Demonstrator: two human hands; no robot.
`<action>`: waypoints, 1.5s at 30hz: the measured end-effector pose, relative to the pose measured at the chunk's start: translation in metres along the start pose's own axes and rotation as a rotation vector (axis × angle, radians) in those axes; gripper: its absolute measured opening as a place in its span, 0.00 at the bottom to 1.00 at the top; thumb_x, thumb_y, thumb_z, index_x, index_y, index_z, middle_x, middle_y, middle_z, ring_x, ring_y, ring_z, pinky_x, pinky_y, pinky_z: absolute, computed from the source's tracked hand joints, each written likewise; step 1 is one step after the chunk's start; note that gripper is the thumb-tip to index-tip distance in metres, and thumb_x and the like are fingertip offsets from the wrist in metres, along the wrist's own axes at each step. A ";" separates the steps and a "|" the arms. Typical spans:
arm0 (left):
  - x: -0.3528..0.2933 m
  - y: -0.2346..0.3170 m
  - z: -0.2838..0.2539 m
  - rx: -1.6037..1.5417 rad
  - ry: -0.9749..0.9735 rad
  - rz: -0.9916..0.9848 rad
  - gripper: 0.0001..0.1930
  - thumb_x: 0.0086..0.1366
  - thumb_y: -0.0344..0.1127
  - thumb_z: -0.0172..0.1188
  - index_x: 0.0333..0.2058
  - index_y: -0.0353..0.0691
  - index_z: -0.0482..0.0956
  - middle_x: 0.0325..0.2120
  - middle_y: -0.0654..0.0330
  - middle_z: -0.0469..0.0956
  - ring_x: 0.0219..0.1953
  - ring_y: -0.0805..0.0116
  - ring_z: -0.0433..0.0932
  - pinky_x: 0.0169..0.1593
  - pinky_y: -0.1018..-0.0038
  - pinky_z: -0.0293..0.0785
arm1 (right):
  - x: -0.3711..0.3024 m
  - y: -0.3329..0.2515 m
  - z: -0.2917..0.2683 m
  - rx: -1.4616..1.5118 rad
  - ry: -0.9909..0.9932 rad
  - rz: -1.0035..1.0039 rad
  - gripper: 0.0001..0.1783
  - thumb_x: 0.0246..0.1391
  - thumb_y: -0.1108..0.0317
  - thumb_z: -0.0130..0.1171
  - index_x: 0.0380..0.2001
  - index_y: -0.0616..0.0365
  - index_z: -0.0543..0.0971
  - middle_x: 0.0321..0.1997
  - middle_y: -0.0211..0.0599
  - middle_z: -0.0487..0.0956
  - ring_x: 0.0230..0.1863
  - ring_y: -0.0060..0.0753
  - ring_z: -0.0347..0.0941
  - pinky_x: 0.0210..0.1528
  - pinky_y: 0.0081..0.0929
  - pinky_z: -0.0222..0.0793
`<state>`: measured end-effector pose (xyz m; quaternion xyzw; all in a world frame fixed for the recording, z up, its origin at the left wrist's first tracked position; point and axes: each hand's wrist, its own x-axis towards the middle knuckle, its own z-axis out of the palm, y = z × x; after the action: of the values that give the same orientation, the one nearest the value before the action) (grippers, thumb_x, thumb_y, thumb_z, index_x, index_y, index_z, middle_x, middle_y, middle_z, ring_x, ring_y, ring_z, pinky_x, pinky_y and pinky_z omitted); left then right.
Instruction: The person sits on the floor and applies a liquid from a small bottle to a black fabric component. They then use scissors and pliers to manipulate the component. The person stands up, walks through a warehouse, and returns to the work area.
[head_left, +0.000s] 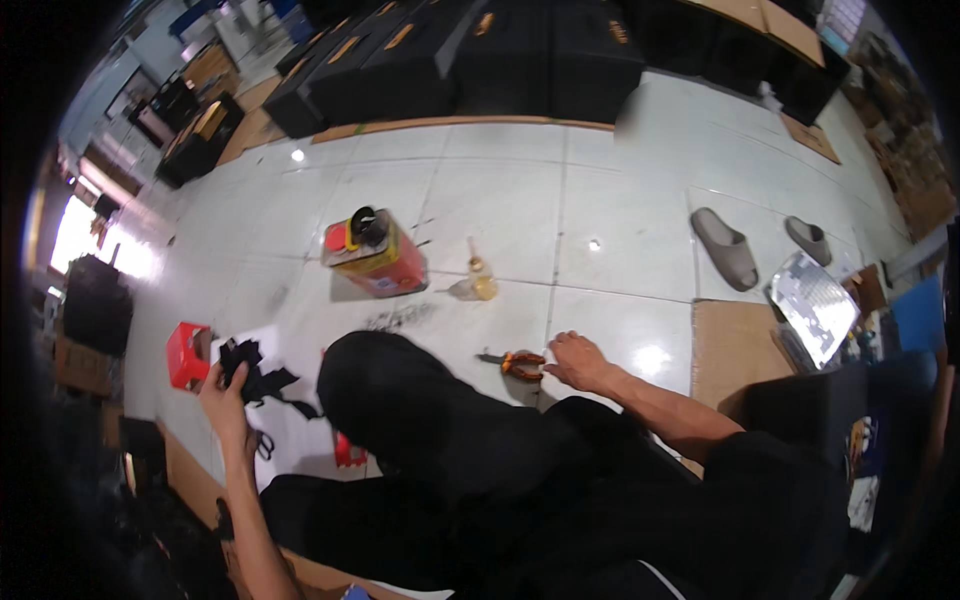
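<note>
At the left, my left hand (226,402) is closed on a bunch of black cloth strips (258,376), whose ragged ends hang over a white sheet (300,432). Beside that wrist, black-handled scissors (264,445) show in part. My right hand (580,362) is low over the tiles, its fingers loosely bent and apart. Right by its fingertips lie pliers (518,365) with orange and black handles, their jaws pointing left. Whether the fingers touch the handle ends is hard to see. A red plastic holder (188,356) stands just beyond my left hand.
Ahead stands a red and yellow metal can (378,255) with a black cap; next to it is a small bottle of yellowish liquid (482,280). Grey slippers (725,248) and cardboard (738,350) lie at right. Large black boxes (500,65) line the back. A red item (350,452) shows beside my leg.
</note>
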<state>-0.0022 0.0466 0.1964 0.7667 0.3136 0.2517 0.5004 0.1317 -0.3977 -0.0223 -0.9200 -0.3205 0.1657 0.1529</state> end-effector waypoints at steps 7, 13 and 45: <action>0.006 0.037 0.033 -0.178 -0.078 -0.149 0.11 0.55 0.23 0.54 0.39 0.27 0.71 0.31 0.57 0.76 0.30 0.73 0.75 0.36 0.80 0.71 | 0.002 -0.008 0.001 0.067 0.057 -0.112 0.18 0.46 0.59 0.57 0.34 0.64 0.73 0.36 0.46 0.71 0.42 0.46 0.67 0.43 0.36 0.65; 0.037 0.046 0.037 -0.241 -0.039 -0.166 0.12 0.55 0.22 0.52 0.39 0.26 0.70 0.32 0.56 0.76 0.31 0.71 0.76 0.38 0.79 0.71 | 0.002 -0.009 -0.005 0.097 0.011 -0.072 0.17 0.46 0.61 0.58 0.34 0.64 0.72 0.36 0.46 0.71 0.40 0.46 0.67 0.43 0.36 0.65; 0.165 -0.098 0.203 0.296 -0.126 0.037 0.18 0.47 0.42 0.63 0.31 0.32 0.78 0.28 0.47 0.77 0.34 0.48 0.75 0.38 0.63 0.69 | 0.182 -0.009 0.057 0.488 0.450 0.317 0.50 0.31 0.56 0.69 0.55 0.69 0.56 0.55 0.59 0.62 0.54 0.51 0.62 0.55 0.37 0.59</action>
<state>0.2292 0.0732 0.0415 0.8520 0.3009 0.1632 0.3961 0.2386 -0.2647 -0.1078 -0.9081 -0.0835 0.0526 0.4070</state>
